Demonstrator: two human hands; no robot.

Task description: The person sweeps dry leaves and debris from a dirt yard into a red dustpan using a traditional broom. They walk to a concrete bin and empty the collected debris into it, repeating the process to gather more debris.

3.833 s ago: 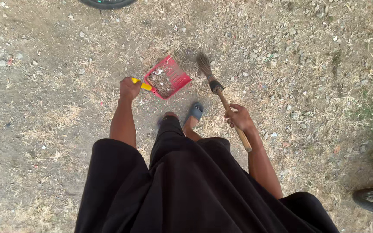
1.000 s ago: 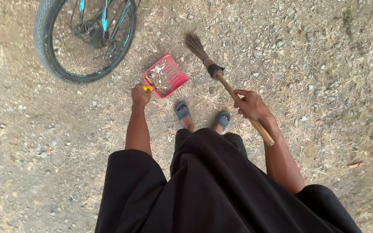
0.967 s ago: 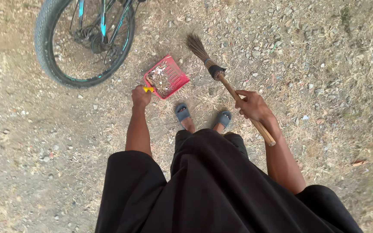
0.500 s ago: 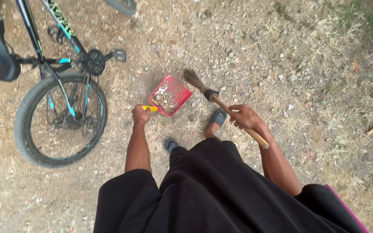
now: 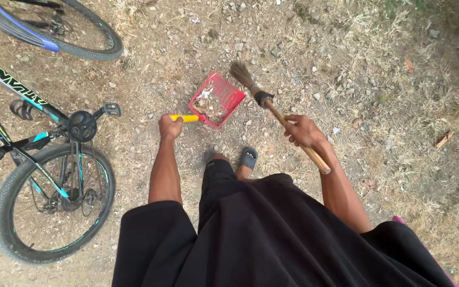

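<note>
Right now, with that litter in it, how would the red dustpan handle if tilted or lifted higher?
The red dustpan looks like thin plastic, so probably light and stiff. Its load of litter lies loose, so it would likely slide out if tipped forward. The left hand grips only the slim yellow handle, so it may twist.

ground [image 5: 389,79]: dry dirt, gravel, sparse grass | bicycle [image 5: 38,159] standing left | dry leaf [image 5: 444,139] right

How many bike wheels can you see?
2: one wheel at the lower left beside the left hand, another wheel at the top left, partly cut off.
</note>
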